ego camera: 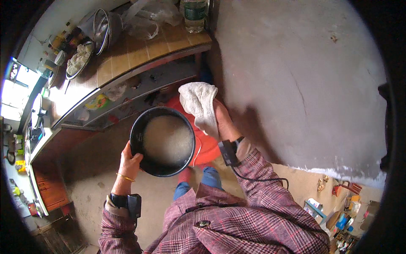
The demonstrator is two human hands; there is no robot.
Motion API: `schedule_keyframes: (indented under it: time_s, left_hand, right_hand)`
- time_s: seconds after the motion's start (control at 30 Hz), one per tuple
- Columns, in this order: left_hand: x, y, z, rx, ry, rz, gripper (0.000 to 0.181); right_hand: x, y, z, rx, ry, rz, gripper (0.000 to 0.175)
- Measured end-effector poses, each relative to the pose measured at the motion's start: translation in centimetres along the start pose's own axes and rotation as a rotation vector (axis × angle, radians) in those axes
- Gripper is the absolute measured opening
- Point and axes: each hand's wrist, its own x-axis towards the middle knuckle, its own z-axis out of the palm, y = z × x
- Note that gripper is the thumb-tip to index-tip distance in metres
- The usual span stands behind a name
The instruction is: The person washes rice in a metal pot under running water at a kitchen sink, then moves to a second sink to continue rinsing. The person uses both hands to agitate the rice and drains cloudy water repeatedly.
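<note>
My left hand point(130, 160) grips the lower left rim of a round dark pot point(135, 135), its thumb over the edge. Cloudy whitish liquid point(166, 138) lies in the pot; pale matter at the bottom cannot be told clearly. Right of the pot, my right hand point(224, 122) holds a white terry cloth point(198, 98), which hides most of the fingers. Pot and cloth are both above a red plastic object point(207, 149), perhaps a tub or bucket, standing on the floor by my feet.
A tiled counter point(136, 54) curves along the left, bearing a bowl of white pieces point(77, 62), bottles point(60, 41), a plastic bag point(152, 16) and a large clear bottle point(194, 19). Beneath it runs a shelf point(127, 101) with bags. A grey wall point(301, 79) stands at right.
</note>
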Motion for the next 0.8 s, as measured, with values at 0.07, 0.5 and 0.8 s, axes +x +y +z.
schedule_keyframes:
  time_s: [0.07,0.5,0.8]
  left_hand:
    - [-1.5,-1.3,-1.2,0.027,-0.001,-0.094,0.051]
    - [-7.2,-2.4,0.3,0.103,-0.305,-0.030,0.048]
    - [-15.8,-3.7,18.4,0.230,-0.716,0.136,0.053]
  right_hand:
    - [1.7,2.0,-1.9,-0.316,0.154,0.022,0.038]
    - [-18.4,5.4,-3.2,-0.433,0.446,-0.202,0.023]
    - [-47.2,-0.1,-2.9,-0.820,0.598,-0.110,0.058]
